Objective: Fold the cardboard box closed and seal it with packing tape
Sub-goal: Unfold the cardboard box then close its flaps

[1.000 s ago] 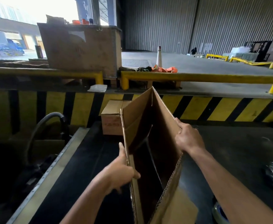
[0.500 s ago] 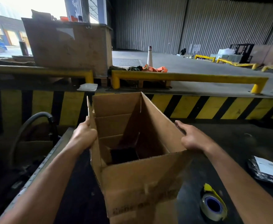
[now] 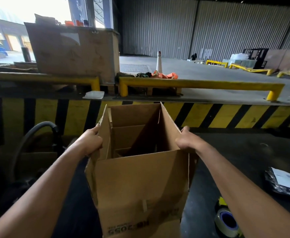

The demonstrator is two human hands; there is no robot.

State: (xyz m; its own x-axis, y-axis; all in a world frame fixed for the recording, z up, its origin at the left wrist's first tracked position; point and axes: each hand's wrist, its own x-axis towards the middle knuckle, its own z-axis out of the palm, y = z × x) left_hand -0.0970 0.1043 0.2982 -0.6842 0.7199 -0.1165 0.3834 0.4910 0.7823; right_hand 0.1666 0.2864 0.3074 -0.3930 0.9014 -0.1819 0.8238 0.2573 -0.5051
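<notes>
striped dock wall (image 3: 226, 115): yellow and black, runs left to right across the far side behind everything.
black surface (image 3: 235, 152): dark work top under the box, reaching right.
cardboard box (image 3: 140, 186): centre near, between both forearms, squared open, flaps up.
box axis: long axis about upright, open mouth up and toward the camera; printed near panel faces the camera, print upside down.
box change: a second ago it is a flattened narrow diamond with one edge toward the camera; now the walls are pulled apart into a full rectangle and it sits more central.
left hand (image 3: 91, 143): on the left wall's top edge, fingers curled round it, gripping.
right hand (image 3: 183, 140): on the right wall's top edge, thumb up along it, holding; fingers mostly hidden behind the wall.
box vs hands: box lies between them, one hand per side wall, near corners.
black parcel (image 3: 281, 183): far right on the surface, white label up, apart from the box.
tape roll (image 3: 226, 220): near right, lying flat, beside the box's near right corner, untouched.
</notes>
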